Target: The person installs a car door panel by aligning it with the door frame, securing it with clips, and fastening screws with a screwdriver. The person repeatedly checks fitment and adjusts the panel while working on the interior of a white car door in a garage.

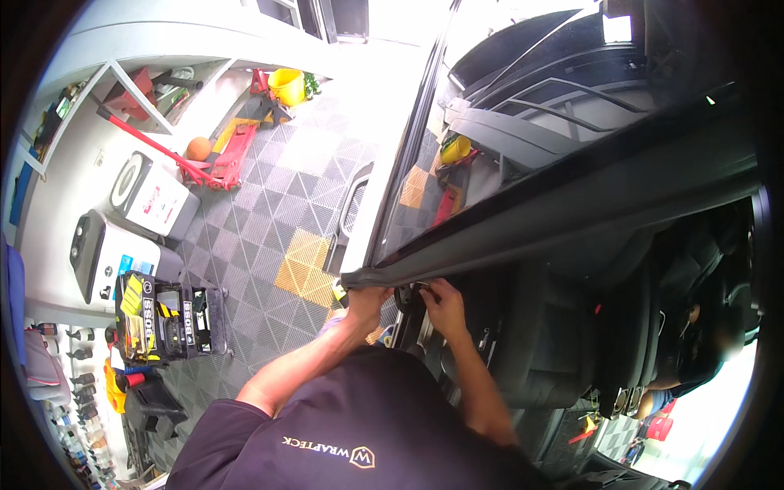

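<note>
The left hand [367, 305] and right hand [445, 309] meet the black car door's [523, 241] end edge; their grip I cannot tell.

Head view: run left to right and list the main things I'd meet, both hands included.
Black toolbox → yellow bucket → left hand → right hand → black car seat.

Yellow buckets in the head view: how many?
1: a yellow bucket, upper left of centre, beyond the orange ball. The yellow shape in the car door's window looks like its reflection. Others may be hidden behind the door.
</note>
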`<state>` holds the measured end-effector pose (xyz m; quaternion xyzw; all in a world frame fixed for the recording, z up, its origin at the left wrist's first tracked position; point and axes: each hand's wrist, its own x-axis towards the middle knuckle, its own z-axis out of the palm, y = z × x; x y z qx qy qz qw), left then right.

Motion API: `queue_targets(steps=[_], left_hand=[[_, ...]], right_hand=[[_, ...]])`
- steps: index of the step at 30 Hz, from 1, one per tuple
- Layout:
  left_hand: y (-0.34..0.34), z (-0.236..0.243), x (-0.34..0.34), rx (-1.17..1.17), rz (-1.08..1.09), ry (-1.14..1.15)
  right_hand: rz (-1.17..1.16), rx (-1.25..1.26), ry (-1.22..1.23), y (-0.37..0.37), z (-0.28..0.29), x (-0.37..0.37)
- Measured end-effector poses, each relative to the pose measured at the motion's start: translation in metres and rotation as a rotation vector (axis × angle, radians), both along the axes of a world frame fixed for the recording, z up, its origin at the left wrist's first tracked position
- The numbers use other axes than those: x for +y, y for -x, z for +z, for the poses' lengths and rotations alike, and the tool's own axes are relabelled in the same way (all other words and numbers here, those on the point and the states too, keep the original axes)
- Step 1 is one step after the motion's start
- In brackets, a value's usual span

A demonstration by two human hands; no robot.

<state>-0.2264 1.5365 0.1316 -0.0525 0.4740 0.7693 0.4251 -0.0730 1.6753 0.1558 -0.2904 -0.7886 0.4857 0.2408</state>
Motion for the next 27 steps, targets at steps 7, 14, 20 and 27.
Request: queue_targets(steps=[7,14,20,27], left_hand=[[-0.001,0.007,0.001,-0.025,0.027,0.056],[0.001,0.027,-0.003,-0.004,-0.051,-0.017],[0.005,0.025,-0.003,-0.131,-0.107,-0.085],[0.004,0.021,0.004,0.035,-0.13,0.04]], right_hand=[[0.038,-0.117,1.408,-0.006,0.034,0.015],[-0.02,-0.056,0.996,0.015,0.035,0.013],[0.167,0.131,-0.331,0.006,0.012,0.013],[0.055,0.148,-0.41,0.003,0.008,-0.009]])
